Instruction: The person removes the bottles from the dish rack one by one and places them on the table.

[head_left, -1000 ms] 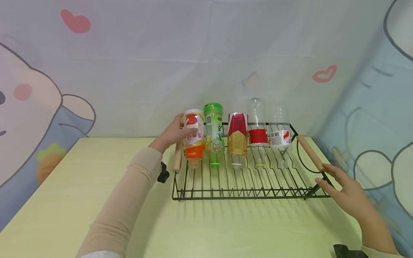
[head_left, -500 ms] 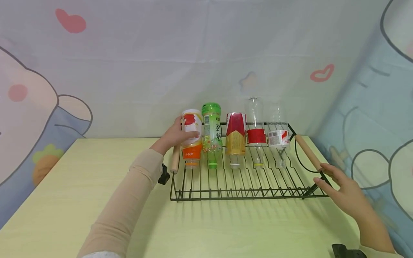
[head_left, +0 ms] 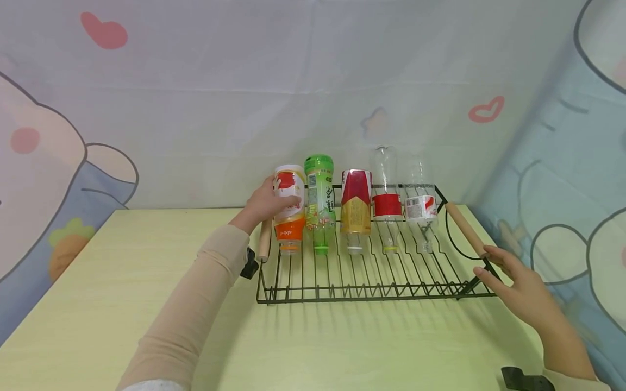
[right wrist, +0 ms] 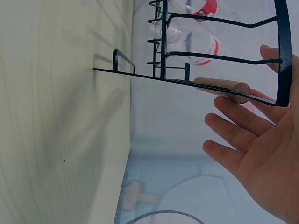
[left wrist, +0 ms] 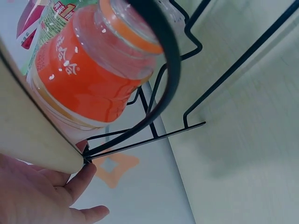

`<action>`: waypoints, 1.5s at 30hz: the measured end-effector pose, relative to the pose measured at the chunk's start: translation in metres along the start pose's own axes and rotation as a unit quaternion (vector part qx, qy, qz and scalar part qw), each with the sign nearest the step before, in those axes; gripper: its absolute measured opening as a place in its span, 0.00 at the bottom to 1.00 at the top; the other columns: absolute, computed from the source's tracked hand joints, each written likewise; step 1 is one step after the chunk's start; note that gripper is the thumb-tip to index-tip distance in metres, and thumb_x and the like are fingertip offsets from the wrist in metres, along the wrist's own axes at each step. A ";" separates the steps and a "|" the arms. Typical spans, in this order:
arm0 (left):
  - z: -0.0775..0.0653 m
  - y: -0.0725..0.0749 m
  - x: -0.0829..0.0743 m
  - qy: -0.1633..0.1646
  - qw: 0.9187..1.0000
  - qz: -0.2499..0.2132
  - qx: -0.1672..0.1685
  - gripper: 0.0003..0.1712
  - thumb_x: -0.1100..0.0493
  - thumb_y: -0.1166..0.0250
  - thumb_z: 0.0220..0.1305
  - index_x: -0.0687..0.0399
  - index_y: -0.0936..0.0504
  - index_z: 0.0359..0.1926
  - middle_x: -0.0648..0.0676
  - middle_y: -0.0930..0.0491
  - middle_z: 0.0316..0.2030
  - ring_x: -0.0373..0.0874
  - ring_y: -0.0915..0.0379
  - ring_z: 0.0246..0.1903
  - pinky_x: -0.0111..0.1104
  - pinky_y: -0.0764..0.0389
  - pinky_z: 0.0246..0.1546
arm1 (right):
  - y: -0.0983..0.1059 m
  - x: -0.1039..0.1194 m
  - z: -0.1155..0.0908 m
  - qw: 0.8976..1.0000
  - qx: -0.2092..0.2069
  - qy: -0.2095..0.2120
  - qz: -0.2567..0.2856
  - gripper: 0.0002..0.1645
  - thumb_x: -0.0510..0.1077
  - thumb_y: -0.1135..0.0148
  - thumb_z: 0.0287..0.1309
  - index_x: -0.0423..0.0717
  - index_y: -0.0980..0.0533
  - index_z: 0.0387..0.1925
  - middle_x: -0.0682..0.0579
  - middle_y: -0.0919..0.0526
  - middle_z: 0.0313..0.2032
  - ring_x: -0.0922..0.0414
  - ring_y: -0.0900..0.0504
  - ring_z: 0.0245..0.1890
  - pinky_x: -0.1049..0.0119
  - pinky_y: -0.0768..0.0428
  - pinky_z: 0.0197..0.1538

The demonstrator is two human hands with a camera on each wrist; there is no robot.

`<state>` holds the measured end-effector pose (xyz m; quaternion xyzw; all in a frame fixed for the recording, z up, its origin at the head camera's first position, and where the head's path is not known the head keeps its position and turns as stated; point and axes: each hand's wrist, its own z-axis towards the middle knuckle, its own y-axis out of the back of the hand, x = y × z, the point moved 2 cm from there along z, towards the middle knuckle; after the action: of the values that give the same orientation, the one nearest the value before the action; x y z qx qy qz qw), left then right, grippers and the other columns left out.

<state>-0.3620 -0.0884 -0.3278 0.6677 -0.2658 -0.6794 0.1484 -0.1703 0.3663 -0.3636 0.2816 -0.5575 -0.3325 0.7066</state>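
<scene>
Soft, even light fills the head view, where the black wire rack (head_left: 342, 300) casts faint shadows on the yellowish tabletop (head_left: 352, 353). Both wrist views look dimmer and cooler, with broader, soft-edged shadows.

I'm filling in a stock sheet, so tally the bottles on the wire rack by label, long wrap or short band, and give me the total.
Long wrap: 3 (orange-and-white bottle, green bottle, red-and-gold bottle)
Short band: 2 (red-banded bottle, white-and-red-banded bottle)
Total: 5
</scene>
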 end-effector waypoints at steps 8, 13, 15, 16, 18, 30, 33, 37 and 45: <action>-0.004 0.002 -0.004 -0.006 1.000 0.008 -0.008 0.46 0.48 0.34 0.60 0.57 0.47 0.71 0.59 0.27 0.54 0.53 0.28 0.49 0.43 0.22 0.51 | -0.001 -0.003 0.001 1.000 -0.005 0.008 -0.012 0.39 0.52 0.44 0.67 0.44 0.45 0.73 0.32 0.32 0.63 0.35 0.39 0.66 0.50 0.35 0.65; -0.004 0.003 -0.009 -0.013 1.000 0.012 -0.014 0.44 0.47 0.34 0.60 0.57 0.45 0.70 0.58 0.26 0.53 0.53 0.27 0.48 0.43 0.22 0.50 | 0.000 -0.004 0.001 1.000 0.000 0.008 -0.015 0.39 0.52 0.45 0.68 0.44 0.46 0.73 0.31 0.34 0.64 0.32 0.40 0.65 0.43 0.37 0.63; -0.004 0.004 -0.012 -0.017 1.000 0.013 -0.019 0.44 0.47 0.34 0.60 0.56 0.45 0.70 0.58 0.26 0.53 0.53 0.27 0.48 0.43 0.22 0.50 | 0.001 -0.003 0.002 1.000 0.005 0.005 -0.013 0.39 0.52 0.45 0.68 0.42 0.46 0.73 0.29 0.35 0.64 0.28 0.40 0.63 0.35 0.38 0.58; -0.004 0.005 -0.014 -0.019 1.000 0.014 -0.020 0.43 0.47 0.34 0.60 0.56 0.44 0.69 0.58 0.26 0.53 0.53 0.27 0.48 0.44 0.22 0.51 | 0.002 -0.002 0.001 1.000 0.007 0.003 -0.015 0.40 0.52 0.45 0.68 0.41 0.46 0.73 0.28 0.35 0.64 0.27 0.40 0.62 0.33 0.38 0.57; -0.005 0.007 -0.019 -0.022 0.999 0.016 -0.024 0.43 0.47 0.34 0.60 0.56 0.44 0.69 0.58 0.26 0.53 0.53 0.27 0.48 0.44 0.23 0.51 | 0.004 -0.001 0.001 1.000 0.009 -0.002 -0.017 0.39 0.52 0.45 0.68 0.40 0.46 0.72 0.27 0.36 0.64 0.25 0.40 0.61 0.31 0.38 0.55; -0.014 0.018 -0.040 -0.044 0.999 0.012 -0.026 0.41 0.48 0.34 0.60 0.56 0.41 0.68 0.57 0.25 0.52 0.52 0.27 0.47 0.43 0.22 0.50 | 0.022 0.008 0.003 0.998 -0.014 0.015 -0.057 0.37 0.51 0.45 0.68 0.39 0.43 0.71 0.27 0.38 0.65 0.23 0.38 0.58 0.29 0.38 0.49; -0.020 0.021 -0.047 -0.048 0.998 0.005 -0.029 0.42 0.48 0.34 0.60 0.56 0.42 0.69 0.57 0.25 0.53 0.52 0.26 0.47 0.43 0.21 0.50 | 0.030 0.016 0.006 0.997 -0.023 0.028 -0.070 0.37 0.51 0.44 0.67 0.40 0.43 0.71 0.29 0.38 0.66 0.23 0.37 0.57 0.29 0.38 0.49; -0.028 0.024 -0.059 -0.055 0.998 -0.008 -0.029 0.45 0.48 0.33 0.59 0.54 0.45 0.72 0.57 0.25 0.52 0.51 0.26 0.47 0.43 0.20 0.48 | 0.040 0.034 0.011 0.996 -0.027 0.044 -0.078 0.38 0.50 0.43 0.67 0.42 0.43 0.72 0.29 0.37 0.66 0.23 0.36 0.56 0.28 0.38 0.49; -0.046 0.023 -0.082 -0.057 0.997 -0.046 0.008 0.47 0.50 0.33 0.60 0.48 0.49 0.74 0.57 0.28 0.52 0.52 0.27 0.48 0.43 0.20 0.48 | 0.053 0.078 0.026 0.996 0.000 0.057 -0.064 0.37 0.52 0.43 0.66 0.49 0.42 0.72 0.35 0.39 0.69 0.29 0.44 0.66 0.28 0.41 0.54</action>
<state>-0.3151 -0.0688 -0.2458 0.6403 -0.2482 -0.7206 0.0960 -0.1752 0.3368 -0.2705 0.3352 -0.4974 -0.3605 0.7143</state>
